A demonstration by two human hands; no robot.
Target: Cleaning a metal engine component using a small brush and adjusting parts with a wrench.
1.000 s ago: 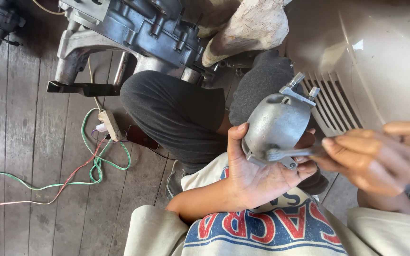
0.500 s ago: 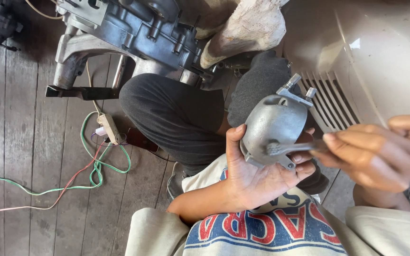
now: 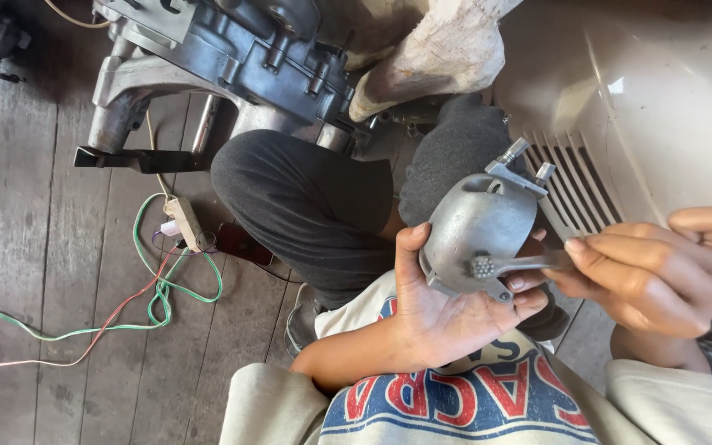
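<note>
Head view: the left hand (image 3: 447, 317), palm up, cradles a grey metal housing (image 3: 478, 227) above the lap, its fingers (image 3: 529, 298) curled under the rim. The right hand (image 3: 661, 276) pinches a small lever (image 3: 521, 264) against the housing, fingers together.

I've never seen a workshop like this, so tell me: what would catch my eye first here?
First, the grey metal housing at centre right, cradled in the left hand while the right hand holds a small metal tool against it. Next, the big dark engine block at the top, standing on the plank floor. Then the green and red wires looping across the boards on the left.
</note>
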